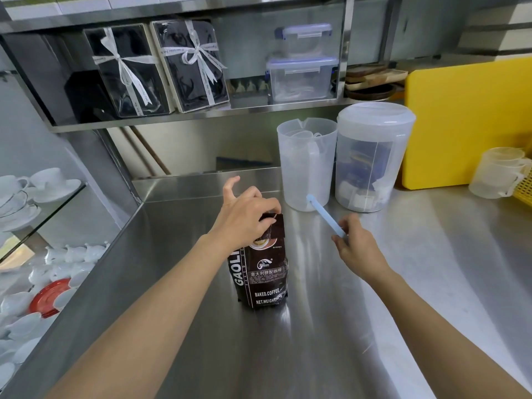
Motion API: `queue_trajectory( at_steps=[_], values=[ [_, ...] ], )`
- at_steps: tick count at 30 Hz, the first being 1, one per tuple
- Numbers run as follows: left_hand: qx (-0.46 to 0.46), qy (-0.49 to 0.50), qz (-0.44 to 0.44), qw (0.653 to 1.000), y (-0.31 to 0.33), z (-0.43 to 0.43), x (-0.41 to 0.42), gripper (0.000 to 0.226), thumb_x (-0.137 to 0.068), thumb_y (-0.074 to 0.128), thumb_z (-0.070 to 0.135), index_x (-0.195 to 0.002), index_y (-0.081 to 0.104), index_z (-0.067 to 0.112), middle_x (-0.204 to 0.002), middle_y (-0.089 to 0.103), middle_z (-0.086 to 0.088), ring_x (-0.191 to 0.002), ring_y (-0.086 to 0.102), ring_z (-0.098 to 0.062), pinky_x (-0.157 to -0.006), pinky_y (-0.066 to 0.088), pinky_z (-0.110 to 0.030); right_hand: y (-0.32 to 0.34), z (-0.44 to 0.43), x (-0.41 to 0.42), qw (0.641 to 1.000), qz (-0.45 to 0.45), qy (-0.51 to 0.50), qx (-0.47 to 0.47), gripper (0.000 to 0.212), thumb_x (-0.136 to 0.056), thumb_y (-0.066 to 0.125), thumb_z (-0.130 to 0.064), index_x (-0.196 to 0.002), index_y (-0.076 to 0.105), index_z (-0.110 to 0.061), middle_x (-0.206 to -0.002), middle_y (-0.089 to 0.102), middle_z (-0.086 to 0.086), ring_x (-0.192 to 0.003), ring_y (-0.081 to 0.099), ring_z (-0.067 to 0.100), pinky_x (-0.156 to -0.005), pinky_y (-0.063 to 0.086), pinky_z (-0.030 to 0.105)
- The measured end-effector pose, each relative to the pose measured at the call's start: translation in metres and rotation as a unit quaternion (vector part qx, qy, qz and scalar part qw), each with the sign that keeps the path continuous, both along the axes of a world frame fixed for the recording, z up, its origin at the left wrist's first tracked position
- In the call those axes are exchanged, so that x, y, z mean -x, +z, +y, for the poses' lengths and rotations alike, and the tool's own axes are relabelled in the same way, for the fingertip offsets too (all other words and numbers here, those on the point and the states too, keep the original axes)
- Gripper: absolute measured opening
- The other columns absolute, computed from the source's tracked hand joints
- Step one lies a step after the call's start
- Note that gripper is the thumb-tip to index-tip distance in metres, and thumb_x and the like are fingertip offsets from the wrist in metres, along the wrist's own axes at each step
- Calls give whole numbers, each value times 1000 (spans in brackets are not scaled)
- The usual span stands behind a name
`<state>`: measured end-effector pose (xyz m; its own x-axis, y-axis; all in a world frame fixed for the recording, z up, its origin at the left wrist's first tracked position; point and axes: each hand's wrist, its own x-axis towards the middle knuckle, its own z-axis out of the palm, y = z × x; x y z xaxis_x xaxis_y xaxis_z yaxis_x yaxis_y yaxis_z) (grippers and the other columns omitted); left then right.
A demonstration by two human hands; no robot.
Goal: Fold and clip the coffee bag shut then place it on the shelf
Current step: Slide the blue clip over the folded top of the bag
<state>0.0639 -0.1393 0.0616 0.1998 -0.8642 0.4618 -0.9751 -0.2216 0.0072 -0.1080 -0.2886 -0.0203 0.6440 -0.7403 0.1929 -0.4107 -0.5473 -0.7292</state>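
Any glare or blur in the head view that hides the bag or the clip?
Head view: glare streaks the steel counter beside the coffee bag, print still readable; blue clip in the right hand is sharp; wide-angle bending at edges.

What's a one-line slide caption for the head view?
Left hand pinches the coffee bag top while right hand holds the blue clip over the steel counter.

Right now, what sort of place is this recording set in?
Probably a café's prep area or a similar commercial kitchen. A steel counter runs under a steel shelf, stacks of white cups sit at the left, and a coffee bag stands on the counter, held by the left hand.
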Motion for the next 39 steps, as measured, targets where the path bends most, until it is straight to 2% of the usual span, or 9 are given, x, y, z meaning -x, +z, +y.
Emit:
queue_trajectory(
  at_steps=[7, 10, 14, 24, 27, 29, 31, 34, 39],
  values=[
    [-1, 1, 7, 1000, -1, -3, -2, 11, -82, 62, 23, -93, 60, 25, -76, 51, 10, -93, 51, -12, -106, -8, -44, 5, 0, 1, 999, 20, -22, 23, 12, -73, 61, -8, -81, 53, -7, -77, 49, 3, -68, 50, 27, -62, 44, 37],
    [0, 0, 10, 1000, -1, -5, -3, 11, -82, 62, 22, -93, 60, 25, -75, 51, 11, -93, 51, -12, -106, -8, -44, 7, -1, 2, 997, 28, 45, 51, 11, -75, 58, -2, -86, 60, 0, -86, 47, 5, -73, 51, 27, -67, 44, 34],
    [0, -2, 8, 1000, 0, -7, -4, 13, -81, 62, 22, -93, 61, 26, -78, 55, 9, -93, 50, -12, -106, -8, -44, 13, 0, 0, 989, 22, 132, 70, 12, -79, 58, -2, -88, 66, -2, -85, 51, 0, -71, 48, 15, -67, 36, 19],
    [16, -6, 23, 1000, -4, -6, -5, 10, -80, 63, 22, -90, 61, 25, -81, 52, 3, -93, 45, -13, -105, -8, -40, 47, 4, -26, 948, 146, 258, 118, 26, -82, 59, -11, -108, 59, -15, -107, 64, 8, -90, 55, 24, -74, 37, 26],
    [28, -8, 29, 999, -6, -3, -6, 9, -81, 61, 22, -89, 62, 26, -82, 53, 3, -93, 44, -12, -104, -8, -37, 58, 7, -35, 950, 124, 276, 75, 49, -79, 61, -8, -117, 42, -33, -92, 63, 2, -73, 54, 12, -64, 40, 24],
    [37, -11, 41, 998, -6, 0, -6, 9, -81, 61, 22, -89, 62, 26, -82, 53, 4, -93, 43, -12, -103, -8, -35, 62, 8, -41, 954, 121, 272, 38, 59, -76, 66, -9, -119, 31, -29, -91, 64, 3, -73, 54, 16, -67, 43, 28],
    [42, -14, 52, 998, -7, 1, -5, 8, -82, 61, 22, -89, 62, 26, -82, 54, 6, -94, 43, -12, -103, -8, -34, 65, 7, -46, 955, 137, 260, 37, 50, -74, 70, -13, -113, 39, -19, -97, 64, 4, -79, 54, 21, -71, 43, 29],
    [38, -22, 44, 998, -7, 1, -3, 6, -82, 60, 21, -86, 63, 24, -84, 63, 8, -97, 43, -14, -103, -6, -35, 71, 10, -52, 953, 130, 265, 73, 29, -71, 74, -18, -95, 58, -16, -85, 61, 1, -72, 52, 17, -59, 37, 22],
    [52, -30, 82, 995, -7, 1, -3, 6, -80, 61, 20, -83, 64, 24, -76, 63, 12, -94, 45, -11, -101, -9, -30, 70, 22, -64, 961, 64, 263, 58, 28, -67, 77, -23, -89, 65, -9, -72, 43, -16, -66, 43, 7, -59, 34, 19]
  ],
)
